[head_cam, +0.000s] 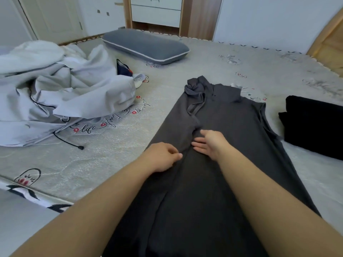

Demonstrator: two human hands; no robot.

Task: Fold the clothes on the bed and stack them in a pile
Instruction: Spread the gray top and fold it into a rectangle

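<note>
The dark grey garment (213, 164) is spread lengthwise over the bed (111, 160), running from the bottom centre of the frame up to the middle, where its bunched collar or hood end is seen. A fold line runs down its length, with the left part laid over the middle.

The left hand (163, 156) is placed on the left edge of the garment, just below the frame's centre; its fingers are curled and appear to pinch the fabric at the fold, thumb against forefinger. The right hand (211, 143) is laid flat on the cloth just beside it, to the right, with fingers straight and slightly spread, pointing toward the left hand. The two hands are close but not touching.

At the right edge of the frame a black folded garment (315, 125) is seen on the bed, near the grey one but apart from it. In the upper left a rumpled pale grey heap of cloth (61, 89) is piled, with a black cord (68, 141) trailing from it onto the printed sheet. A grey pillow (144, 45) is set at the upper centre, beyond the heap.
</note>
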